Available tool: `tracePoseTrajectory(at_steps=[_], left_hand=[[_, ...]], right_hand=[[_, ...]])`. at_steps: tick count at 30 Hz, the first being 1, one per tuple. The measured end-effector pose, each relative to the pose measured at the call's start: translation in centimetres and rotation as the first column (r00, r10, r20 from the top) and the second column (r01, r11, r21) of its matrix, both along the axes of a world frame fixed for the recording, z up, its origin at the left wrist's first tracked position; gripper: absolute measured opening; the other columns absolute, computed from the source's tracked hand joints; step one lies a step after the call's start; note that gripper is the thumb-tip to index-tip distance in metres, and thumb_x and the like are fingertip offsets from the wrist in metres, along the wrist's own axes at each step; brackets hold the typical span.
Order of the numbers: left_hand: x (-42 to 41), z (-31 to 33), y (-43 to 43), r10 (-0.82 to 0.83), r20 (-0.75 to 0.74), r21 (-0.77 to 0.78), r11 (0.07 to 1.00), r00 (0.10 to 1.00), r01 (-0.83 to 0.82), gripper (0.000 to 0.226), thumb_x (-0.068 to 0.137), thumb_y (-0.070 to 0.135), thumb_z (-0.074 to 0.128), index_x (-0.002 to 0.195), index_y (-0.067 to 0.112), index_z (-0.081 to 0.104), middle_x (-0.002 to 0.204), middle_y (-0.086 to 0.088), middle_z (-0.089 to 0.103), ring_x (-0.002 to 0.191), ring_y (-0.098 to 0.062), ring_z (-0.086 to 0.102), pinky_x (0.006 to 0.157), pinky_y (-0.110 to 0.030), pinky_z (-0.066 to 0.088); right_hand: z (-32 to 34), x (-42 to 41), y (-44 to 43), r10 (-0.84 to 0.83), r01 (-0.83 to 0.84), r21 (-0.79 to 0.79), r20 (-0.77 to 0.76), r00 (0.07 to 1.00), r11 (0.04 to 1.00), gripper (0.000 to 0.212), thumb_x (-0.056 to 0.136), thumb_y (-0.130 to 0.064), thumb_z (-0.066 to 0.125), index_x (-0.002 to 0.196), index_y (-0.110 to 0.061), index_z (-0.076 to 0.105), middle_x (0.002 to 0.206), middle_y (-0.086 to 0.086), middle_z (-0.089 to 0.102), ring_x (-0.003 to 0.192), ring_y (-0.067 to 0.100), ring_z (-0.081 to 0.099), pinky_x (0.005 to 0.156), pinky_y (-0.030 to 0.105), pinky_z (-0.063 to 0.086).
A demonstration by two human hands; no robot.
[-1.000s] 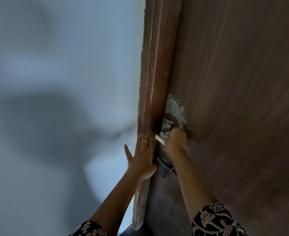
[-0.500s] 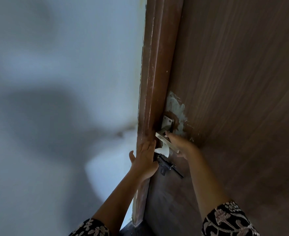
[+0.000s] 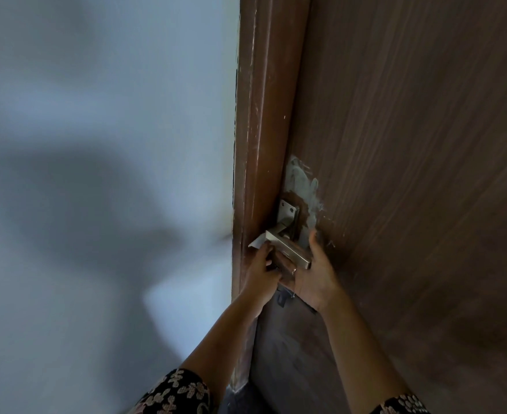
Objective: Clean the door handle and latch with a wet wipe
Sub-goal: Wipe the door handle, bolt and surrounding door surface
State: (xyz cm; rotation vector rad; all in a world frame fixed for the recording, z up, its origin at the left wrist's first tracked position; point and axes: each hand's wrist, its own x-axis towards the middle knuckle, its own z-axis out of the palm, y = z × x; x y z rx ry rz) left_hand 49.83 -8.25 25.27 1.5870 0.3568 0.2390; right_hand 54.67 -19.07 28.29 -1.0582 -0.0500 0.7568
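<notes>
A silver lever door handle (image 3: 289, 249) sticks out from its screw plate (image 3: 288, 212) on the brown door (image 3: 410, 174), close to the frame. My left hand (image 3: 259, 271) pinches a white wet wipe (image 3: 256, 242) against the handle's left end. My right hand (image 3: 313, 274) is turned palm-up under the lever, with its fingers curled around it from below and the thumb pointing up beside the plate. A small dark latch (image 3: 282, 297) shows just below both hands, mostly hidden by them.
The brown door frame (image 3: 261, 130) runs vertically just left of the handle, with a pale blue-grey wall (image 3: 97, 144) beyond it. A grey smear of filler (image 3: 303, 180) marks the door above the plate.
My left hand left the door frame and moved right onto the handle's end, where it now holds the wipe. My right hand rolled from gripping the handle to cupping it palm-up.
</notes>
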Motion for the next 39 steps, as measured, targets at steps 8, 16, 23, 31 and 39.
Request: tracePoseTrajectory(at_steps=[8, 16, 23, 31, 39], left_hand=[[3.1, 1.0, -0.2, 0.313, -0.082, -0.185, 0.928, 0.946, -0.323, 0.030, 0.097, 0.010, 0.042, 0.110, 0.019, 0.067, 0.103, -0.007, 0.071, 0.099, -0.025, 0.067, 0.091, -0.039, 0.054], [4.1, 0.7, -0.1, 0.473, -0.088, 0.059, 0.881, 0.876, -0.470, 0.027, 0.094, 0.013, 0.050, 0.109, 0.017, 0.072, 0.107, 0.000, 0.072, 0.098, -0.018, 0.066, 0.095, -0.034, 0.051], [4.8, 0.1, -0.1, 0.456, -0.172, 0.024, 0.888, 0.873, -0.459, 0.024, 0.095, 0.015, 0.050, 0.101, 0.014, 0.073, 0.099, -0.004, 0.072, 0.093, -0.024, 0.067, 0.088, -0.040, 0.056], [4.3, 0.8, 0.1, 0.330, -0.305, -0.286, 0.863, 0.893, -0.416, 0.026, 0.097, 0.017, 0.048, 0.104, 0.012, 0.072, 0.102, -0.008, 0.071, 0.096, -0.030, 0.067, 0.089, -0.046, 0.054], [3.5, 1.4, -1.0, 0.219, -0.385, -0.457, 0.799, 0.897, -0.391, 0.020, 0.093, 0.019, 0.052, 0.095, 0.009, 0.069, 0.090, -0.006, 0.068, 0.078, -0.017, 0.060, 0.073, -0.035, 0.046]], right_hand=[[-1.0, -0.8, 0.2, -0.053, 0.064, 0.162, -0.073, 0.996, 0.985, 0.077, 0.081, -0.072, 0.030, 0.125, -0.017, 0.060, 0.128, 0.013, 0.062, 0.119, 0.025, 0.057, 0.099, 0.045, 0.044], [-1.7, -1.2, 0.8, -0.021, 0.047, 0.196, -0.130, 0.991, 0.979, 0.075, 0.087, -0.067, 0.025, 0.132, -0.013, 0.053, 0.134, 0.014, 0.057, 0.123, 0.027, 0.053, 0.095, 0.044, 0.045], [-2.2, -1.3, 1.1, 0.012, 0.023, 0.212, -0.161, 0.987, 0.977, 0.080, 0.082, -0.071, 0.028, 0.135, -0.015, 0.051, 0.136, 0.012, 0.055, 0.129, 0.027, 0.047, 0.108, 0.047, 0.035], [-1.8, -1.5, 1.1, -0.032, 0.067, 0.169, -0.201, 0.979, 0.983, 0.079, 0.086, -0.070, 0.026, 0.133, -0.012, 0.051, 0.134, 0.016, 0.054, 0.127, 0.029, 0.047, 0.110, 0.047, 0.031], [-1.8, -1.9, -0.3, -0.058, 0.059, 0.004, -0.056, 0.997, 0.998, 0.075, 0.088, -0.069, 0.020, 0.127, -0.016, 0.055, 0.126, 0.012, 0.061, 0.118, 0.025, 0.055, 0.086, 0.036, 0.047]])
